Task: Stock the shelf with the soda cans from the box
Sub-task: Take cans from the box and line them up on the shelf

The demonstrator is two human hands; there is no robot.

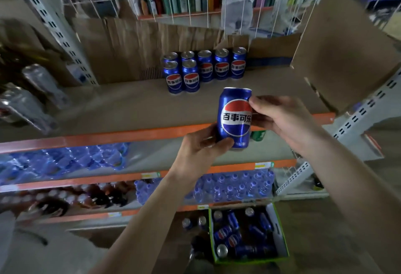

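Item held: one blue soda can [234, 118], upright, at the centre of the frame, logo facing us. Our left hand [200, 146] grips its lower part, fingers curled round the base; our right hand [280, 119] pinches its upper right side, thumb near the rim. The can hangs in front of the orange edge of the shelf [130, 104], not resting on it.

Already stocked: seven matching cans [204, 69] standing upright at the back of that shelf, upper centre, five in a rear row and two in front at the left end (labels forward).

Remaining: the box [280, 228], green-rimmed, at the lower right on the floor, holding more blue cans [230, 233], some lying, some upright.

Below centre: shrink-wrapped water bottles [234, 187] on a lower shelf.
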